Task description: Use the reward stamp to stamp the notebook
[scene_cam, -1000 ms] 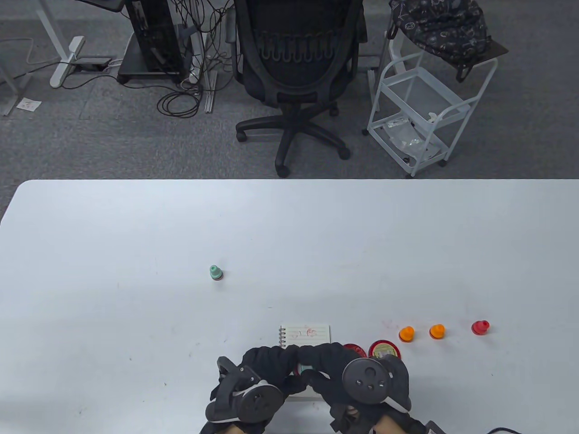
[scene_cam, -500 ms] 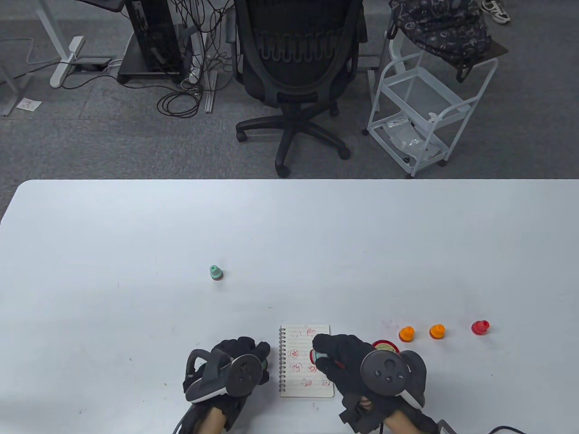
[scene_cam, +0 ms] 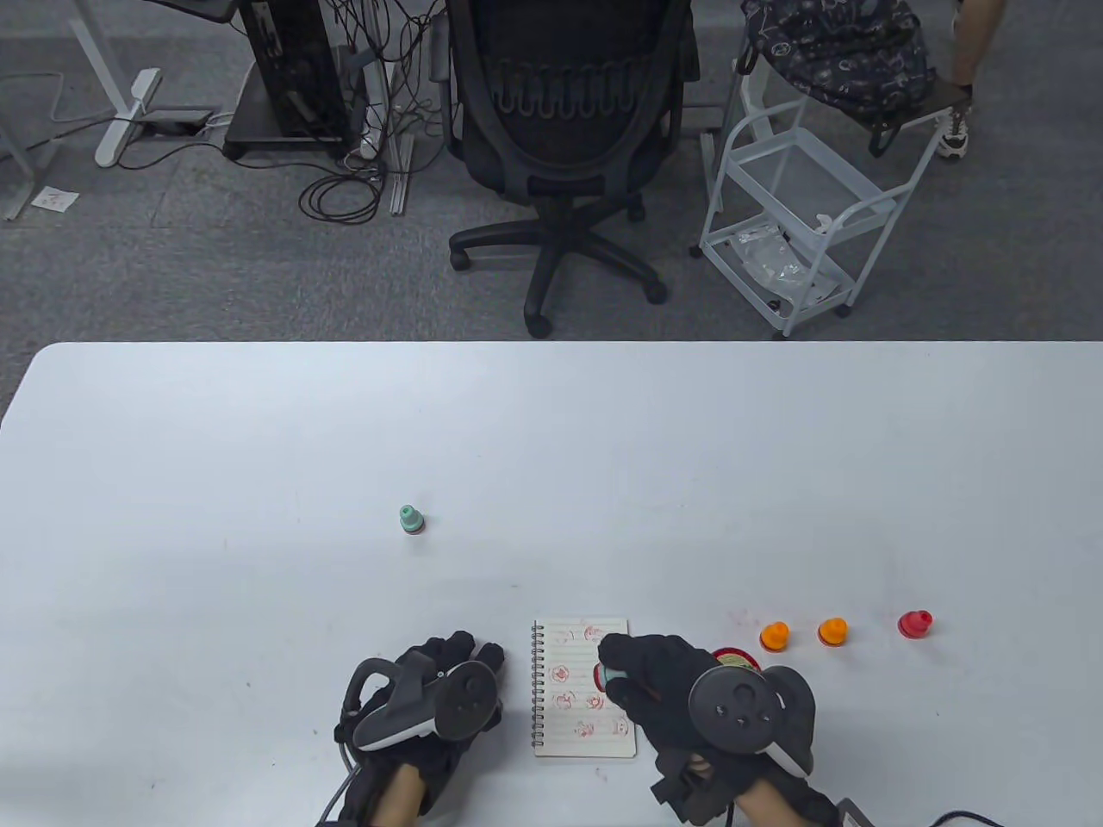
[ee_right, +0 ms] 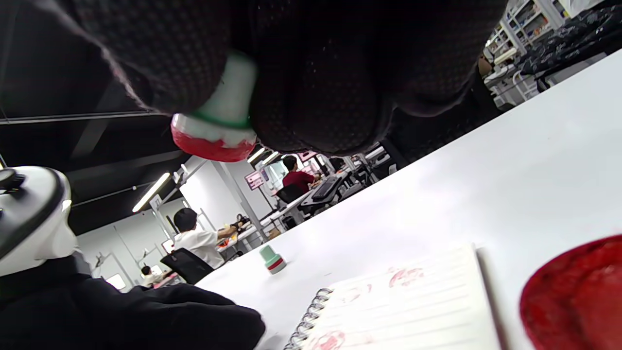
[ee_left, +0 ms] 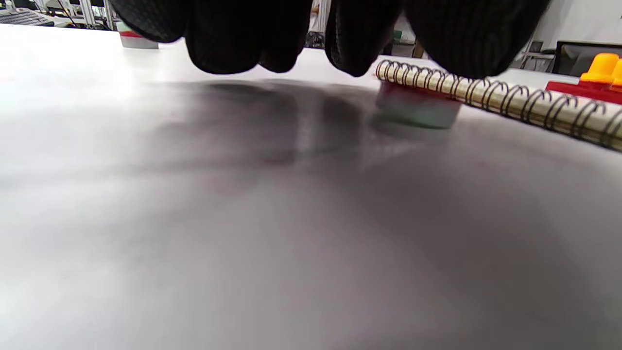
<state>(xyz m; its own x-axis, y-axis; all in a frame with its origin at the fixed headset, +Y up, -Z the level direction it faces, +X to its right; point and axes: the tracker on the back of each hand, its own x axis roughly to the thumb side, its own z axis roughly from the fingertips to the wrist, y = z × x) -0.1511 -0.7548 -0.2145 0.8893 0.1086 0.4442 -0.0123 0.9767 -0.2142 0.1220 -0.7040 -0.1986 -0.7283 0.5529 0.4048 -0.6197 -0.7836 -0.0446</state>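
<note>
The small spiral notebook (scene_cam: 573,698) lies open near the table's front edge, with several red stamp prints on its lined page. My right hand (scene_cam: 610,674) pinches a green stamp (scene_cam: 613,680) and holds it just above the page's right side. In the right wrist view its red face (ee_right: 214,138) points down, clear of the notebook (ee_right: 413,301). My left hand (scene_cam: 452,659) rests on the table left of the notebook, holding nothing. In the left wrist view its fingers (ee_left: 223,39) hang over the table, and a small green and red cap (ee_left: 418,107) sits by the notebook's spiral (ee_left: 491,95).
A red ink pad (scene_cam: 734,660) sits right of the notebook, partly hidden by my right hand. Two orange stamps (scene_cam: 774,636) (scene_cam: 832,631) and a red stamp (scene_cam: 914,623) stand further right. Another green stamp (scene_cam: 411,519) stands farther back on the table.
The hands were together over the notebook; they have come apart. My left hand moved left to the table, my right hand keeps the stamp over the page.
</note>
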